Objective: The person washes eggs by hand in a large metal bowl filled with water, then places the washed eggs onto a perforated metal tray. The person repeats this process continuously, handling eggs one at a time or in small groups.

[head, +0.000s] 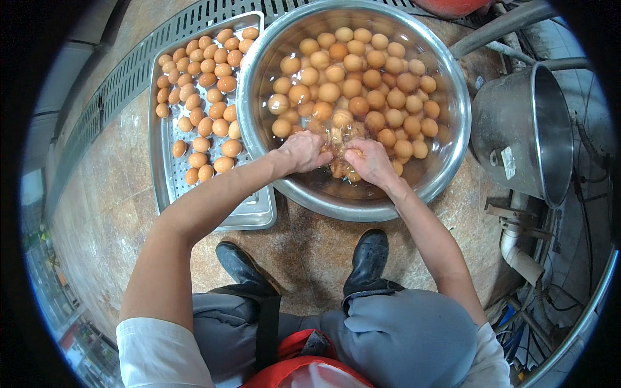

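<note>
A large round metal basin (354, 212) full of water stands before me, with many brown eggs (352, 88) lying under the surface. At its near side my left hand (304, 151) and my right hand (370, 160) dip their fingers into rippling water, close together but apart. Eggs show between and below the hands; splashes and glare hide the fingertips, so whether either hand grips an egg cannot be told. Left of the basin, a perforated metal tray (167, 169) holds many wet brown eggs (204, 127) in loose groups.
The basin's left rim overlaps the tray. A slotted drain grating (114, 104) curves behind the tray. On the right are a tilted metal pot (509, 131), metal pipes (504, 26) and a drain pipe (519, 257). My black boots (371, 252) stand on the tiled floor (301, 252).
</note>
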`<state>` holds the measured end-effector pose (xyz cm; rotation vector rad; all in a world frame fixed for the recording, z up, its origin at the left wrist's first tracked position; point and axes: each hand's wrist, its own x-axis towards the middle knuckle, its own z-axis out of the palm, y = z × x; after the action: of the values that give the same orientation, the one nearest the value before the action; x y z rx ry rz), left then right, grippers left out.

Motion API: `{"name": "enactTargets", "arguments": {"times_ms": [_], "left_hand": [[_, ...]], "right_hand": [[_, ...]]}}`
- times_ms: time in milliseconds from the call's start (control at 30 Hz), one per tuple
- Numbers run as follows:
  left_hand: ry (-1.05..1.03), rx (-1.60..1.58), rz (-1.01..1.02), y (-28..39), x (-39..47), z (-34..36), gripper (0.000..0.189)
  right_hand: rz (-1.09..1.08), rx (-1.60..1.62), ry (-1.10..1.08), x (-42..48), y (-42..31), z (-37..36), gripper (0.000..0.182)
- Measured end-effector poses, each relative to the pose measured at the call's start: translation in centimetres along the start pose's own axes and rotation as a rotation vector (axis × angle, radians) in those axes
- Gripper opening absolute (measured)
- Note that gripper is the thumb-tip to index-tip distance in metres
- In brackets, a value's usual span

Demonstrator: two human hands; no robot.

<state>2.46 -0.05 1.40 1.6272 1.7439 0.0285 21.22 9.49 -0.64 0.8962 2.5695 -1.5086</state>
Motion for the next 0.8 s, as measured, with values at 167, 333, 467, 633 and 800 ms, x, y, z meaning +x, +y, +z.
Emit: {"name": "enactTargets", "arguments": {"times_ms": [167, 333, 467, 633, 800], "left_hand": [[0.029, -0.129, 0.109, -1.1, 0.6, 1.0, 0.028], [0.090, -0.148, 0.124, -1.1, 0.1, 0.9, 0.045], [0.008, -0.108, 0.030, 0.8, -0.2, -0.7, 0.041], [-0.057, -0.018, -0.063, -0.5, 0.3, 0.3, 0.042], [0.149, -0.129, 0.121, 0.3, 0.4, 0.2, 0.037]], "right_hand": [[-0.217, -0.037, 0.298, 0.2, 0.7, 1.8, 0.027], [-0.334, -0.013, 0.368, 0.2, 0.1, 1.3, 0.035], [-0.007, -0.027, 0.198, -0.3, -0.3, 0.4, 0.035], [-0.025, -0.030, 0.076, 0.0, -0.5, 0.2, 0.032], [-0.086, -0.032, 0.241, 0.2, 0.3, 0.9, 0.033]]}}
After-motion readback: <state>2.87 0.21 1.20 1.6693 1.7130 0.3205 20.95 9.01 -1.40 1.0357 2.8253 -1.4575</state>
